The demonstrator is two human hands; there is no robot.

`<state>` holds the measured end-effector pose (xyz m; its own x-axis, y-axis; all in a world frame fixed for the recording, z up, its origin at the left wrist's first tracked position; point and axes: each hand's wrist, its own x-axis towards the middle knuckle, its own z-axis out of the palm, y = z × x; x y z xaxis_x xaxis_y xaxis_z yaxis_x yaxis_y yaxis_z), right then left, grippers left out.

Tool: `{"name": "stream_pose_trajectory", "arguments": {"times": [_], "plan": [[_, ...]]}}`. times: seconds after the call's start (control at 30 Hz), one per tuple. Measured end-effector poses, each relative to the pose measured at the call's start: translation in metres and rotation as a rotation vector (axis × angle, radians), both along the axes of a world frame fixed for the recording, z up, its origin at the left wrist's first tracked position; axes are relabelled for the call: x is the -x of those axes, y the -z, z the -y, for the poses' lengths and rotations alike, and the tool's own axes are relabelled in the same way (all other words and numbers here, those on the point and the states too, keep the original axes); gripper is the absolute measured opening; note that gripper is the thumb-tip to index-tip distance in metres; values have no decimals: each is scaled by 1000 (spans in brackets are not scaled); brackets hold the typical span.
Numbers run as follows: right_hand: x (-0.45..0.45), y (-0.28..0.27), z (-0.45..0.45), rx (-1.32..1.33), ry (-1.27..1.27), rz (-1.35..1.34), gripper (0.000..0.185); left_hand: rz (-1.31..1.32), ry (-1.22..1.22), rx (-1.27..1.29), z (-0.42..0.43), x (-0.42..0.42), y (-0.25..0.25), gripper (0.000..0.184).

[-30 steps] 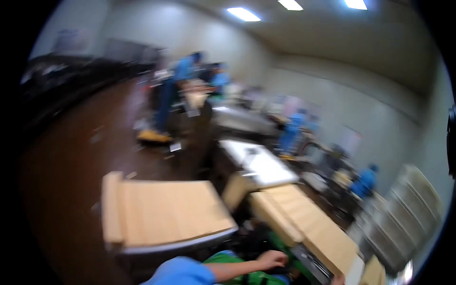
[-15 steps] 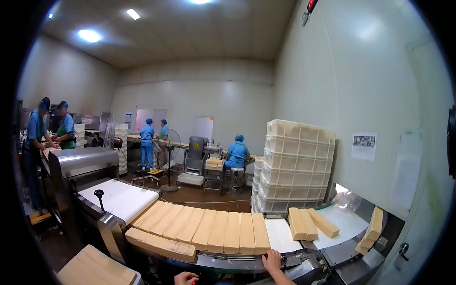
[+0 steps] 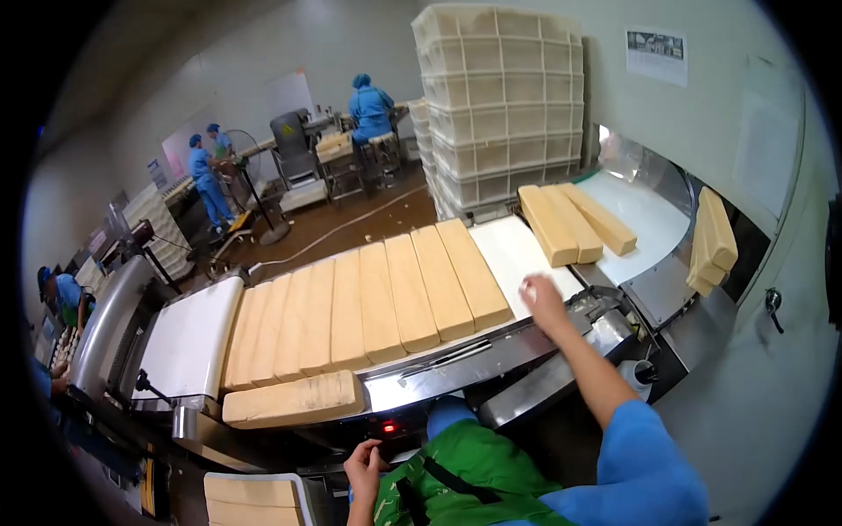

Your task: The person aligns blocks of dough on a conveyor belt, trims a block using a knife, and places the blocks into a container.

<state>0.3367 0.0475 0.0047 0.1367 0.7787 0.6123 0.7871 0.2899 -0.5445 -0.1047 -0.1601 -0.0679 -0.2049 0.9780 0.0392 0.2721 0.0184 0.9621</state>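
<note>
A row of long beige blocks (image 3: 349, 302) lies side by side on the conveyor; I cannot tell what they are made of. One more long block (image 3: 294, 399) lies crosswise along the near edge. My right hand (image 3: 542, 298) is raised over the bare white belt (image 3: 513, 250), just right of the row's last block; its fingers are curled and slightly blurred, and no object shows in it. Low in front of my green apron (image 3: 474, 465), my left hand (image 3: 362, 465) has its fingers bent together, with nothing visible in them, near a small red light (image 3: 388, 428).
Several blocks (image 3: 561, 223) rest farther along the belt, and others (image 3: 712, 241) lean at the right edge. Stacked white crates (image 3: 500, 96) stand behind the conveyor. A tub (image 3: 303, 500) with blocks is at lower left. Co-workers (image 3: 370, 110) in blue are in the background.
My view has tilted down and turned. My right hand has lifted from the conveyor's near edge to above the bare belt. My left hand stays low, with more of the arm showing.
</note>
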Motion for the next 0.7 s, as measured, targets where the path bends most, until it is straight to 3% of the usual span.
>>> {"name": "stream_pose_trajectory", "arguments": {"times": [0.07, 0.13, 0.17, 0.23, 0.33, 0.5, 0.63, 0.7], "plan": [[-33, -7, -44, -148, 179, 137, 36, 6, 2, 78, 0, 6, 4, 15], [-68, -10, -86, -75, 327, 192, 54, -271, 10, -199, -2, 8, 7, 21], [-81, -5, -102, -64, 320, 196, 54, -206, 7, -88, -1, 7, 4, 24], [-97, 8, -126, 283, 665, 468, 65, -229, 12, -58, -5, 7, 13, 22], [-100, 6, -125, 316, 696, 532, 67, -230, 26, -4, -16, -9, 7, 18], [-122, 4, -93, 129, 593, 623, 55, -230, 174, -47, -24, -22, 3, 15], [-108, -3, -66, 241, 623, 676, 52, -273, 294, -120, -35, -32, -16, 13], [-112, -7, -54, 143, 485, 615, 48, -321, 378, -177, -43, -37, -25, 16]]}}
